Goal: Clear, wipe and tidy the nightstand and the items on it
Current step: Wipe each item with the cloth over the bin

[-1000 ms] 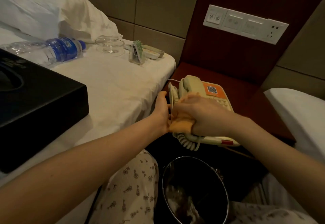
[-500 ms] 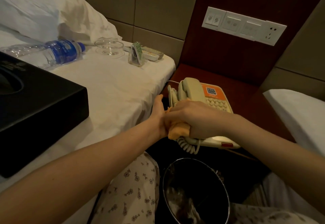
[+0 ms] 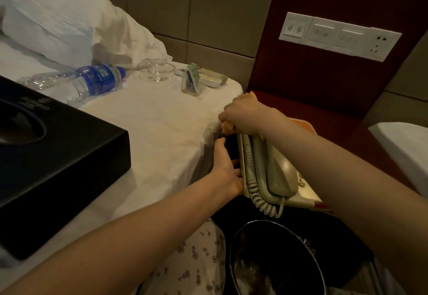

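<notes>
Phone (image 3: 273,174) is a beige corded set, coiled cable, on the dark red worktop (image 3: 324,113) beside the bed (image 3: 162,120). My right hand (image 3: 245,115) has its fingers clenched round an orange cloth (image 3: 228,128) at the phone's far corner. Left hand (image 3: 228,169) touches its side, can't tell the finger curl.

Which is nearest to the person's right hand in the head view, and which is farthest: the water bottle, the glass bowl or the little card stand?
From the right hand, which grips a cloth:
1. Card stand: just up and to its left.
2. Glass bowl: further left, past the stand.
3. Water bottle: lying on its side, farthest left.
</notes>
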